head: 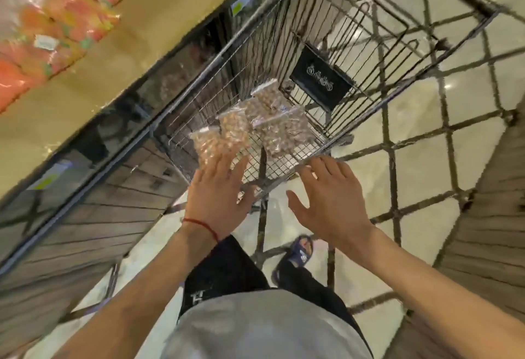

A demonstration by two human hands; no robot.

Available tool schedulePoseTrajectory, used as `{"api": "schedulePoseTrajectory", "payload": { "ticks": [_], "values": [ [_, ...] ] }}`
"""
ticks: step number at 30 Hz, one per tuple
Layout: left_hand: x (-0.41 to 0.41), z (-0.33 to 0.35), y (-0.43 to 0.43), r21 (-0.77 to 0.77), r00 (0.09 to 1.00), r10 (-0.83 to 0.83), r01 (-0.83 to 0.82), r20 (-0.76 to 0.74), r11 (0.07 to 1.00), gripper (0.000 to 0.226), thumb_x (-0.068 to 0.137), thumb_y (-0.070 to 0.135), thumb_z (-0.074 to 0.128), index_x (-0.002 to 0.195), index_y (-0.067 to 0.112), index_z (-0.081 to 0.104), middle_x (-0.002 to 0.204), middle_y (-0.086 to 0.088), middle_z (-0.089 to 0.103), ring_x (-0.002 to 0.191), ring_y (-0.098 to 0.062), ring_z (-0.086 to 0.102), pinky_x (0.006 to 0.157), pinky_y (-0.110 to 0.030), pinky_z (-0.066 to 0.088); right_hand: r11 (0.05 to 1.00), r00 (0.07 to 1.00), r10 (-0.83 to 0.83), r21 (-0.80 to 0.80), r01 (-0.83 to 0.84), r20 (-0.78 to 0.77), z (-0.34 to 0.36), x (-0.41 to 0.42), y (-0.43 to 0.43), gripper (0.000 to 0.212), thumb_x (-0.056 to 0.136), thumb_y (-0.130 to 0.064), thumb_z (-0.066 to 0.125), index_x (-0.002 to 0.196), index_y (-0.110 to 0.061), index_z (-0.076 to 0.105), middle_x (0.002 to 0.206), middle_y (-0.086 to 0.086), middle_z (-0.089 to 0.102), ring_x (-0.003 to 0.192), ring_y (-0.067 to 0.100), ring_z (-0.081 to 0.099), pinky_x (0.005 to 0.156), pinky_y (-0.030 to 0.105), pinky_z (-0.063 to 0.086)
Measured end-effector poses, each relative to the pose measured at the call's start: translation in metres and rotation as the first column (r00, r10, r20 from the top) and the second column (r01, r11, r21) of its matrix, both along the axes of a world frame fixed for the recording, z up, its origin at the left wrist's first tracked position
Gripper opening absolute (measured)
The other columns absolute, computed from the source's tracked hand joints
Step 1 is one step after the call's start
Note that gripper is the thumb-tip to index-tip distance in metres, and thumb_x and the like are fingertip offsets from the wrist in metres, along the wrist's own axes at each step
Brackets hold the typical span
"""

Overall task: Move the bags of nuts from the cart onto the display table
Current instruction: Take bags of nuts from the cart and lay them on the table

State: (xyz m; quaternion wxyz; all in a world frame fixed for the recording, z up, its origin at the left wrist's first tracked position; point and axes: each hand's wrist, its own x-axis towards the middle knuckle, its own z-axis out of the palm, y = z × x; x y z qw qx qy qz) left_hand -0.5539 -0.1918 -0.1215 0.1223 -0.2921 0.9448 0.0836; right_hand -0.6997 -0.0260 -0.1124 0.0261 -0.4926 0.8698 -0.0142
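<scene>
Several clear bags of nuts (257, 125) lie in the wire basket of a shopping cart (377, 54) in front of me. My left hand (220, 196), with a red thread at the wrist, is spread open over the cart's near end, its fingertips at the nearest bag (207, 145). My right hand (329, 196) is also open and empty, hovering above the cart's near right rim. The wooden display table (127, 54) runs along the left of the cart.
Orange and pink packaged goods (56, 17) lie on the display table at the top left. Slatted panels (93, 216) form the table's side below a dark rail. A black sign (321, 80) hangs inside the cart. My sandalled foot (298, 250) stands on the tiled floor.
</scene>
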Motion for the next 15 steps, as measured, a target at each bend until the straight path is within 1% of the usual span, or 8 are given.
{"api": "schedulePoseTrajectory", "payload": {
  "ticks": [3, 5, 7, 9, 12, 15],
  "values": [
    [0.005, -0.002, 0.015, 0.041, 0.992, 0.129, -0.129, -0.002, 0.991, 0.064, 0.103, 0.056, 0.039, 0.159, 0.026, 0.032, 0.165, -0.008, 0.036, 0.154, -0.035, 0.03, 0.122, -0.052, 0.031, 0.993, 0.993, 0.116, 0.026, -0.117, 0.025, -0.005, -0.023, -0.008, 0.042, 0.094, -0.048, 0.065, 0.117, -0.014, 0.073, 0.118, 0.008, 0.072, 0.118, 0.033, 0.063, 0.102, 0.047, 0.05],
    [0.007, -0.005, 0.017, 0.056, 0.983, 0.184, -0.184, 0.004, 0.981, 0.063, 0.103, 0.054, 0.042, 0.157, 0.024, 0.038, 0.165, -0.008, 0.036, 0.154, -0.035, 0.028, 0.123, -0.052, 0.028, 0.985, 0.984, 0.173, 0.014, -0.174, 0.028, -0.009, -0.034, -0.019, 0.043, 0.093, -0.047, 0.066, 0.12, -0.013, 0.073, 0.122, 0.009, 0.072, 0.12, 0.034, 0.064, 0.104, 0.047, 0.049],
    [0.006, -0.007, 0.013, 0.05, 0.975, 0.223, -0.223, 0.0, 0.974, 0.061, 0.103, 0.052, 0.045, 0.155, 0.022, 0.041, 0.164, -0.008, 0.038, 0.154, -0.033, 0.03, 0.124, -0.05, 0.026, 0.975, 0.975, 0.22, 0.026, -0.221, 0.035, -0.013, -0.042, -0.032, 0.043, 0.095, -0.047, 0.063, 0.12, -0.014, 0.072, 0.12, 0.008, 0.072, 0.117, 0.032, 0.063, 0.102, 0.046, 0.048],
    [0.005, -0.011, 0.004, 0.04, 0.967, 0.256, -0.256, 0.003, 0.966, 0.061, 0.103, 0.053, 0.046, 0.155, 0.022, 0.039, 0.163, -0.007, 0.039, 0.152, -0.032, 0.031, 0.124, -0.049, 0.027, 0.964, 0.967, 0.252, 0.078, -0.253, 0.027, -0.018, -0.05, -0.047, 0.043, 0.096, -0.049, 0.057, 0.118, -0.014, 0.071, 0.117, 0.007, 0.071, 0.114, 0.032, 0.062, 0.098, 0.046, 0.048],
    [0.005, -0.017, -0.013, 0.062, 0.952, 0.304, -0.305, 0.022, 0.95, 0.062, 0.103, 0.055, 0.044, 0.156, 0.023, 0.036, 0.162, -0.007, 0.039, 0.152, -0.032, 0.032, 0.122, -0.051, 0.03, 0.943, 0.956, 0.292, 0.167, -0.287, -0.005, -0.02, -0.055, -0.072, 0.05, 0.098, -0.052, 0.053, 0.126, -0.014, 0.069, 0.126, 0.008, 0.069, 0.122, 0.032, 0.061, 0.102, 0.047, 0.049],
    [0.003, -0.027, -0.03, 0.076, 0.946, 0.321, -0.323, 0.044, 0.943, 0.067, 0.103, 0.058, 0.04, 0.16, 0.026, 0.029, 0.165, -0.007, 0.035, 0.153, -0.032, 0.029, 0.122, -0.053, 0.029, 0.925, 0.943, 0.333, 0.198, -0.324, -0.015, -0.022, -0.059, -0.102, 0.05, 0.101, -0.053, 0.051, 0.131, -0.016, 0.065, 0.131, 0.007, 0.068, 0.127, 0.031, 0.059, 0.103, 0.046, 0.048]
  ]
}}
